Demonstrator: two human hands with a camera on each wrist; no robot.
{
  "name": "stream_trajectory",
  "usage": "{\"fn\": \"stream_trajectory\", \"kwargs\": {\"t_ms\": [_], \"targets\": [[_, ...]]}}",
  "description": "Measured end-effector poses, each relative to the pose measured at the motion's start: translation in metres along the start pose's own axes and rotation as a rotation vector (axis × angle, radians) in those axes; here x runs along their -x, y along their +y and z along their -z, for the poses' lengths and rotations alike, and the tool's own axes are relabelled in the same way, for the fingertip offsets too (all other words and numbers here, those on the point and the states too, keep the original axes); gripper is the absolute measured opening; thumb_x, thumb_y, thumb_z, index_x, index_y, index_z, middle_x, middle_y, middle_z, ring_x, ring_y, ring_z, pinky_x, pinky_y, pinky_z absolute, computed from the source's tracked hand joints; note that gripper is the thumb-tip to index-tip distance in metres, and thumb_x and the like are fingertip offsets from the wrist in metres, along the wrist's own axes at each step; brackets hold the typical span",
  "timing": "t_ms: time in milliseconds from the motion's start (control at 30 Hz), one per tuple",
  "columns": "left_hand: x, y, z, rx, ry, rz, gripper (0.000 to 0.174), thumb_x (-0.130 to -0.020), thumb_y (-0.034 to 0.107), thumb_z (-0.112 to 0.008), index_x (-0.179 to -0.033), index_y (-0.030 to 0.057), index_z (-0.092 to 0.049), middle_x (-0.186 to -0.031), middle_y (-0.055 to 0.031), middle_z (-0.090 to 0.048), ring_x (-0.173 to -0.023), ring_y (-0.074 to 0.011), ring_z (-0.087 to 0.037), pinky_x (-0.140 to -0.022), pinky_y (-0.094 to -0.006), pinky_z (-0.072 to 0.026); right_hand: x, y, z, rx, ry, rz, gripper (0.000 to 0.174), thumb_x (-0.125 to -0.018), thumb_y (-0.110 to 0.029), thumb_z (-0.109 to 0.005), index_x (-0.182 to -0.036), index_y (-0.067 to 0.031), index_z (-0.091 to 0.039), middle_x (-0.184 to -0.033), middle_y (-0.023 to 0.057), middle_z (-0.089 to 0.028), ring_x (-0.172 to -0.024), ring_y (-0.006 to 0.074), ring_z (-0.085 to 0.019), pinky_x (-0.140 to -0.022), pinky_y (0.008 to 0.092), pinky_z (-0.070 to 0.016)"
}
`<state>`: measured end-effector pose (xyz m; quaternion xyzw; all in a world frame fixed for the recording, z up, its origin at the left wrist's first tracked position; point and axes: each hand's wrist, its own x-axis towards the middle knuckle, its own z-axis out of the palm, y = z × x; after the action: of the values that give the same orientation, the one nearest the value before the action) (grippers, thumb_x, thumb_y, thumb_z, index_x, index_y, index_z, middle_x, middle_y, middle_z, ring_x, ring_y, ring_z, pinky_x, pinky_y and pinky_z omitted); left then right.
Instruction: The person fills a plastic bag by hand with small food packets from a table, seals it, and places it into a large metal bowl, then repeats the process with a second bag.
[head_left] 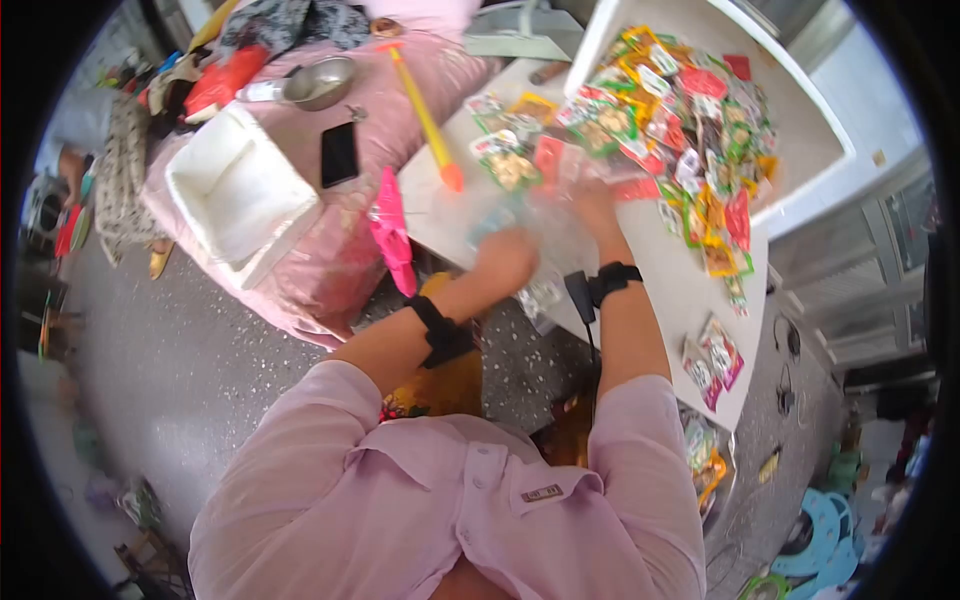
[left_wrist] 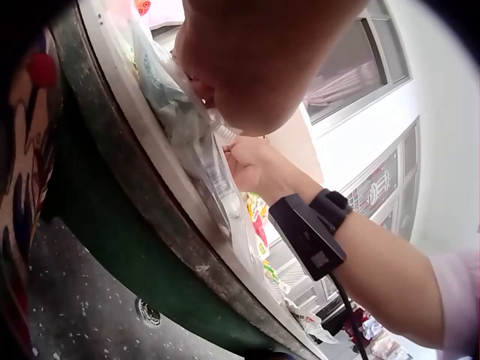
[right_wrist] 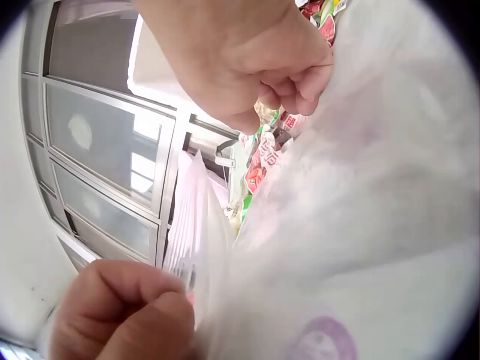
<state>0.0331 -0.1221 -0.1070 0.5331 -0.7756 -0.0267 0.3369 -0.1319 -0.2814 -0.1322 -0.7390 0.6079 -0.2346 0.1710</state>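
Observation:
A translucent plastic bag with a purple print stretches between my two hands over the white table. My left hand pinches the bag's edge between thumb and curled fingers, as the right wrist view shows. On the far side, my right hand grips the opposite edge with its fingers curled in. In the left wrist view my left hand fills the top, and the right hand is beyond it at the bag. Small snack packets lie just past the bag, blurred in part.
A white foam box spills many colourful packets onto the table at the right. Two purple packets lie near the table's corner. Left, a pink-covered bed holds an empty foam box, a phone and a metal bowl.

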Motion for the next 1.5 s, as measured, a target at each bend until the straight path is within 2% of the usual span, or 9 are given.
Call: {"fn": "stream_trajectory", "kwargs": {"t_ms": [167,233,267,367,467,800,1000,1167,1500], "targets": [[0.002,0.0,-0.002,0.072,0.09,-0.016,0.011,-0.062,0.01,-0.051,-0.069,0.0052,-0.043,-0.062,-0.0114,-0.047,-0.057,-0.0303,-0.05,-0.049,-0.0401,-0.0405,-0.013,-0.027,-0.009,-0.105,-0.047,0.003,0.032,-0.063,-0.024,-0.056,-0.085,-0.0015,-0.055,-0.081,0.0193,-0.057,-0.077,0.0319,-0.056,-0.067,0.0383,-0.0427],[0.002,0.002,-0.001,0.075,0.112,-0.027,0.012,-0.062,0.01,-0.052,-0.07,0.0054,-0.044,-0.062,-0.0107,-0.048,-0.057,-0.0296,-0.051,-0.049,-0.0397,-0.0408,-0.018,-0.016,-0.015,-0.53,-0.181,-0.054,0.021,-0.065,-0.009,-0.052,-0.083,0.0011,-0.055,-0.076,0.0113,-0.059,-0.066,0.018,-0.057,-0.058,0.0273,-0.0434],[0.002,0.003,-0.001,0.062,0.117,-0.014,0.012,-0.062,0.01,-0.052,-0.07,0.0056,-0.044,-0.062,-0.0105,-0.048,-0.057,-0.0293,-0.051,-0.049,-0.0396,-0.0409,-0.023,-0.005,-0.028,-0.606,-0.029,-0.105,0.017,-0.067,-0.002,-0.049,-0.083,0.0023,-0.054,-0.076,0.0087,-0.057,-0.064,0.0134,-0.054,-0.057,0.0243,-0.0418],[0.002,0.005,0.0,0.038,0.102,-0.008,0.012,-0.061,0.01,-0.052,-0.07,0.006,-0.045,-0.062,-0.01,-0.048,-0.057,-0.0286,-0.052,-0.049,-0.0393,-0.0413,-0.009,-0.028,-0.012,-0.743,0.209,0.031,0.015,-0.069,-0.001,-0.047,-0.082,0.0028,-0.053,-0.074,0.008,-0.056,-0.064,0.0135,-0.052,-0.058,0.0248,-0.0406],[0.002,0.003,0.001,0.009,0.072,-0.012,0.012,-0.061,0.01,-0.052,-0.071,0.0061,-0.046,-0.063,-0.0102,-0.049,-0.059,-0.0285,-0.053,-0.049,-0.0391,-0.0417,-0.003,-0.03,0.013,-0.36,0.417,0.114,0.014,-0.071,-0.001,-0.046,-0.082,0.003,-0.052,-0.073,0.0069,-0.054,-0.064,0.013,-0.05,-0.06,0.0248,-0.0395],[-0.003,0.014,0.006,-0.029,-0.084,0.102,0.012,-0.064,0.011,-0.048,-0.074,0.0052,-0.049,-0.068,-0.0112,-0.052,-0.064,-0.0291,-0.054,-0.054,-0.0397,-0.0431,0.072,-0.033,0.073,-0.949,0.282,-0.059,0.012,-0.076,-0.006,-0.048,-0.085,0.0004,-0.051,-0.067,0.0014,-0.051,-0.055,0.0055,-0.044,-0.05,0.0181,-0.0353],[-0.005,0.019,0.007,-0.05,-0.07,0.098,0.012,-0.065,0.011,-0.047,-0.075,0.0051,-0.049,-0.07,-0.0116,-0.053,-0.065,-0.0293,-0.054,-0.055,-0.0403,-0.0431,0.129,-0.033,0.1,-0.823,0.16,-0.09,0.008,-0.075,-0.005,-0.048,-0.081,-0.0005,-0.051,-0.065,0.0009,-0.051,-0.056,0.0042,-0.044,-0.05,0.0169,-0.0354],[-0.004,0.024,0.006,0.012,-0.001,0.151,0.01,-0.068,0.013,-0.044,-0.074,0.0052,-0.047,-0.068,-0.0134,-0.053,-0.065,-0.0317,-0.053,-0.056,-0.041,-0.042,0.159,-0.025,0.106,-0.464,0.195,0.162,0.006,-0.07,-0.003,-0.051,-0.073,0.0008,-0.053,-0.063,0.0044,-0.051,-0.058,0.0101,-0.047,-0.055,0.0227,-0.0389],[-0.004,0.036,0.01,-0.013,-0.055,0.139,0.009,-0.071,0.013,-0.044,-0.076,0.0057,-0.047,-0.074,-0.0123,-0.053,-0.07,-0.0315,-0.053,-0.059,-0.0405,-0.0423,0.173,-0.029,0.127,-0.406,-0.086,0.044,0.011,-0.07,-0.007,-0.051,-0.077,0.0004,-0.053,-0.064,0.0063,-0.054,-0.058,0.0101,-0.049,-0.054,0.0237,-0.0396]]}}
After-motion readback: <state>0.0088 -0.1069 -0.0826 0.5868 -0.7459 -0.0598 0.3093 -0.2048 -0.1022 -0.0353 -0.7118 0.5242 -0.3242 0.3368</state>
